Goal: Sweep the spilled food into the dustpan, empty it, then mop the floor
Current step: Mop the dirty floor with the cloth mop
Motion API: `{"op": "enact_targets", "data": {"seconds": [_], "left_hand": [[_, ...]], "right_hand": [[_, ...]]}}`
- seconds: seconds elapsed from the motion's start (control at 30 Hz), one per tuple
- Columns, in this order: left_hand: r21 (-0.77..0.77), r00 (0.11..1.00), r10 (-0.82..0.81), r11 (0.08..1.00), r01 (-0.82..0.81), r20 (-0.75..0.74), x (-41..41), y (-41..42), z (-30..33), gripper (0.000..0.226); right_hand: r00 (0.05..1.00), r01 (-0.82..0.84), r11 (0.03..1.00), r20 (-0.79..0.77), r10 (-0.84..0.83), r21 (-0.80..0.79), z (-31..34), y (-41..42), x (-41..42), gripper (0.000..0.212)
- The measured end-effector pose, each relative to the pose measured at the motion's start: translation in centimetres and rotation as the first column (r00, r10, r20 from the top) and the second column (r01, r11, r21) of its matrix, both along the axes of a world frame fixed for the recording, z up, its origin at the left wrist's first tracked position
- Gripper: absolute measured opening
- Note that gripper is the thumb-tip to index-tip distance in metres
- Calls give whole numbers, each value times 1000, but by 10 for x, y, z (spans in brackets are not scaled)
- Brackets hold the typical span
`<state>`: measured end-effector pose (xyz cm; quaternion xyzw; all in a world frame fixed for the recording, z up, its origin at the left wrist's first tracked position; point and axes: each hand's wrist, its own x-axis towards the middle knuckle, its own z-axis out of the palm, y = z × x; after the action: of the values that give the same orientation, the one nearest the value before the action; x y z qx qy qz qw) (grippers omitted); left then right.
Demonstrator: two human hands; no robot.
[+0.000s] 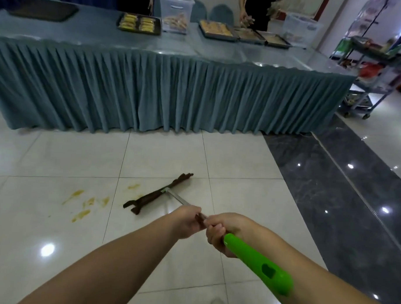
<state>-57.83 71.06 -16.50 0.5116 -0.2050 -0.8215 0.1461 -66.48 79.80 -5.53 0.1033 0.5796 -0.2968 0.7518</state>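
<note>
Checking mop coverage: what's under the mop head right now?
The mop head lies flat on pale floor tile. Yellow smears show to its left, clear of it. Whatever is directly beneath the mop head is covered.

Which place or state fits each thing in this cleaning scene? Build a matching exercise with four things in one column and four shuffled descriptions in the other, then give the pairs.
Things:
1. dark brown flat mop head
2. yellow smeared food stains
3. bright green plastic mop grip
4. metal baking trays of pastries

Descriptions:
A. on the blue-skirted table
B. held at its top by the right hand
C. lying on the white floor tile, right of the smears
D. spread on the tile, left of the mop

Pairs: 1-C, 2-D, 3-B, 4-A
</note>
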Motion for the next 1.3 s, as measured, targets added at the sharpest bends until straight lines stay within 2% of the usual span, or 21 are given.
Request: {"op": "enact_targets", "data": {"seconds": [0.17,0.27,0.4,0.53,0.7,0.87,1.03,1.2,1.3], "left_hand": [[-40,996,-69,997,71,63,-79,-4,-6,36],[-13,997,-52,999,53,59,-122,-1,-7,40],[-4,1000,-7,1000,7,11,-168,-4,-4,58],[21,999,30,999,-30,29,-197,-11,3,37],[63,997,41,997,-46,70,-215,-23,-5,36],[125,985,145,980,-157,98,-233,-46,-15,29],[167,978,103,977,-135,184,-252,-89,-25,25],[223,968,65,967,-121,243,-258,-151,-36,20],[233,979,91,963,-133,184,-258,-197,-35,14]], "right_hand": [[1000,-5,998,-8,6,60,-12,-18,-87,24],[999,-31,996,-12,32,80,-15,-21,-133,25],[999,-50,995,7,49,90,-9,-29,-182,30],[998,-66,994,28,63,91,-4,-39,-213,33],[997,-51,996,68,46,75,-15,-50,-232,38],[992,-55,995,117,46,79,-25,-73,-250,43],[995,-53,994,92,43,101,-30,-107,-260,28],[981,-194,979,-8,195,55,-43,-163,-260,29],[967,-254,966,-6,255,36,-38,-210,-266,27]]}}
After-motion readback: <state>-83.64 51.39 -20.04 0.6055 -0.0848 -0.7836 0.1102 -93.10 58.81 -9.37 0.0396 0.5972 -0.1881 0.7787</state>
